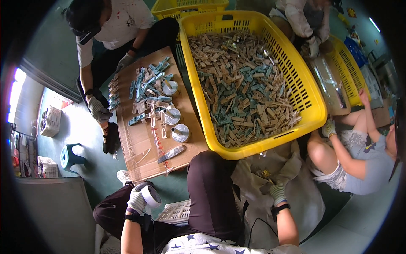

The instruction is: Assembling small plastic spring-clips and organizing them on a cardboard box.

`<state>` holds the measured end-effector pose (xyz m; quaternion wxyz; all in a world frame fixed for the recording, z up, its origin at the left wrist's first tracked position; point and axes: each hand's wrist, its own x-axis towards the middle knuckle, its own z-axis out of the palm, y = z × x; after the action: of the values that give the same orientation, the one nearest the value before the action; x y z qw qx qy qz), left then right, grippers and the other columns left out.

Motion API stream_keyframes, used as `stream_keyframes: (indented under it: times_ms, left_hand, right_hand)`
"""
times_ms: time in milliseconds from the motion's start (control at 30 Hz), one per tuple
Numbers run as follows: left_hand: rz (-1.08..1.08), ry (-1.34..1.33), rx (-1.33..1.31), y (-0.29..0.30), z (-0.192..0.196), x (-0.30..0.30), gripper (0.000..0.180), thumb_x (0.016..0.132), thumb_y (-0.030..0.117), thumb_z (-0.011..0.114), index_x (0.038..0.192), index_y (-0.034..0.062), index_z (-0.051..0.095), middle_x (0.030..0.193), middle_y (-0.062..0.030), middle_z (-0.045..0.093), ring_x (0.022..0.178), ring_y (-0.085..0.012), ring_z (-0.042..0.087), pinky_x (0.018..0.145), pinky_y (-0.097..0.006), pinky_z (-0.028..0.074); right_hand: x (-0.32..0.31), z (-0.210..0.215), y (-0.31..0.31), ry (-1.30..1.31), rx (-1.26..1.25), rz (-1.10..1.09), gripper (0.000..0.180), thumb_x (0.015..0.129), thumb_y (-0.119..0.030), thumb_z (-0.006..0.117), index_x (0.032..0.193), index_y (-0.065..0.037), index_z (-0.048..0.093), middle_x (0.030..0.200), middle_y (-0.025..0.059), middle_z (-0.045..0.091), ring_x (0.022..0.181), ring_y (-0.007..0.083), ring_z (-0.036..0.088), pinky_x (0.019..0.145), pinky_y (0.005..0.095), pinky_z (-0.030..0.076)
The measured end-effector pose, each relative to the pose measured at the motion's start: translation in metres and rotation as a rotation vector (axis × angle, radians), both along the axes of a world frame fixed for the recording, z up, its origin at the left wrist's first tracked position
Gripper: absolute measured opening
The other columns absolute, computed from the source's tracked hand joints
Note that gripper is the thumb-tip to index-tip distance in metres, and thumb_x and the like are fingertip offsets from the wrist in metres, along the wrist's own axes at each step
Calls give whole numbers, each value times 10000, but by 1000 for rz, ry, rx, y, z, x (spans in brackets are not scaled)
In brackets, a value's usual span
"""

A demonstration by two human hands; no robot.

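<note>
My left hand (136, 200), in a striped glove with grey fingers, is closed on a roll of white tape (151, 196) by the near edge of a cardboard sheet (135, 158). On the sheet lie a heap of blue-green and beige clothespins (148, 91) and three silvery discs with short posts, the nearest disc (180, 133) beside a flat pale strip (171, 153) with a dark end. My right hand (278, 194), gloved likewise, reaches over a whitish sack (296, 207), near small gold-coloured bits (265, 173). Its grey fingertips blend into the sack, so their grip is unclear.
A big yellow basket (315, 114) full of clothespin parts stands ahead. Gloved co-workers sit around: one person (116, 25) left of the cardboard, one (300, 21) at the far right, another (359, 152) at right. A teal stool (71, 156) stands left; a white crate (175, 211) is near my knees.
</note>
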<state>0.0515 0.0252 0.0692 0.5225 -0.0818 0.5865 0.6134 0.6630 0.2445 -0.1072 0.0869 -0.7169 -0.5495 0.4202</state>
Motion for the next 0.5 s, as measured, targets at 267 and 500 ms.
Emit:
stream_keyframes:
  times_ms: [267, 500]
  left_hand:
    - [-76, 62, 83, 2, -14, 3, 237, 765, -59, 688, 994, -2, 679, 958, -126, 691, 829, -233, 674, 741, -348, 574]
    - [-80, 49, 48, 6, -3, 5, 257, 758, -72, 696, 1006, -7, 674, 975, -131, 692, 842, -227, 675, 751, -338, 571]
  right_hand:
    - [-27, 47, 16, 158, -137, -238, 230, 894, -118, 583, 1041, 49, 642, 906, 132, 684, 758, 223, 650, 682, 324, 518]
    - [-117, -44, -48, -340, -209, 753, 255, 887, -160, 545, 1049, 5, 654, 952, 230, 676, 892, 302, 658, 780, 403, 500]
